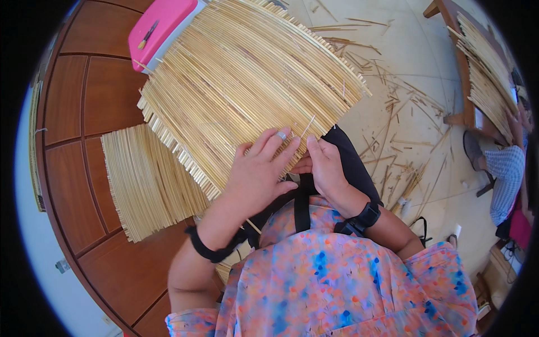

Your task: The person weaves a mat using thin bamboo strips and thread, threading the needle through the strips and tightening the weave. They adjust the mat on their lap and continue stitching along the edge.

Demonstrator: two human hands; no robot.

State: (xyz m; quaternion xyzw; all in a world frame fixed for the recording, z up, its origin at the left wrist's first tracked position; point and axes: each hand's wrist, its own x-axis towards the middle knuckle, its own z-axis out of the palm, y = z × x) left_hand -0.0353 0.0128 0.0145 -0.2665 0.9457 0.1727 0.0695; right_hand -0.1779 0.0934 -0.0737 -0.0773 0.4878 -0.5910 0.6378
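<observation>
A large mat of straw-coloured reed sticks (241, 73), tied side by side in rows, slopes up from my lap. My left hand (258, 165), with a ring on one finger, lies over its near edge, fingers stretched out and spread. Beside it, my right hand (327, 171) is closed at the same edge, thumb on top and fingers curled underneath. A thin pale strand or stick (307, 127) stands up from the mat just above my fingertips; I cannot tell which it is. What lies between my right fingertips is partly hidden.
A smaller reed mat (149, 182) lies against brown wooden panels (70, 185) at left. Behind the large mat is a pink-lidded box (168, 25) with a brush (148, 35) on it. Stick scraps (412, 143) litter the tiled floor. Far right, another person (508, 171) sits by more reeds (485, 73).
</observation>
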